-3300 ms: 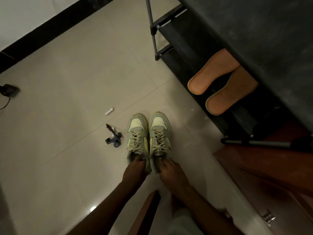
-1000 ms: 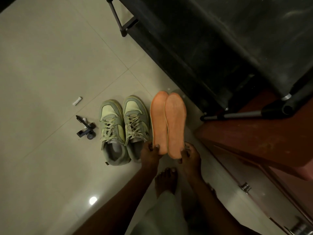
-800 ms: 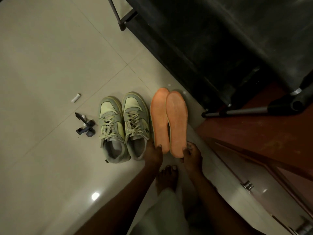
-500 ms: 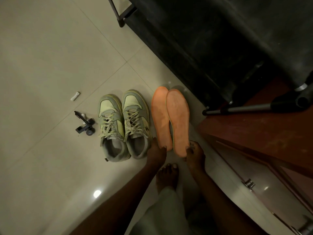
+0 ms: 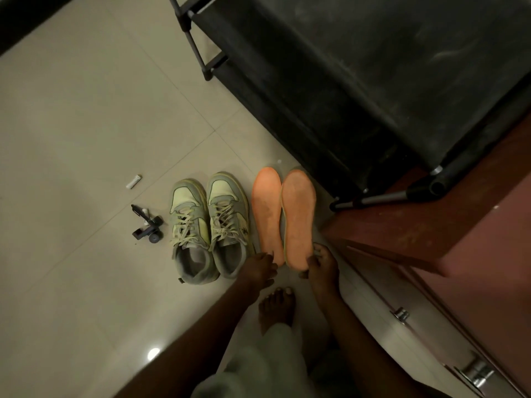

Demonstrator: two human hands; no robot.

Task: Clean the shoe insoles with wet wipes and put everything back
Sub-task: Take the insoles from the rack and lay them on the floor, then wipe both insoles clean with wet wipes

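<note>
Two orange insoles lie side by side on the tiled floor, toes pointing away from me. My left hand (image 5: 258,270) holds the heel end of the left insole (image 5: 265,208). Pinched at the heel by my right hand (image 5: 320,261), thumb on top, the right insole (image 5: 297,214) shows its greenish edge. Left of the insoles stands a pair of grey-green laced sneakers (image 5: 209,225), close together, openings toward me. No wet wipes are in view.
A black shoe rack (image 5: 344,81) rises just beyond the insoles. A reddish wooden cabinet (image 5: 459,225) and a tripod leg (image 5: 382,198) stand at the right. A small black gadget (image 5: 148,225) and a white stick (image 5: 134,181) lie left of the sneakers. My bare foot (image 5: 277,308) is below my hands.
Earlier my hands were at the sneakers and the insoles lay on the rack. Since then the insoles have come down beside the sneakers, and over the last second they settled lower toward the floor.
</note>
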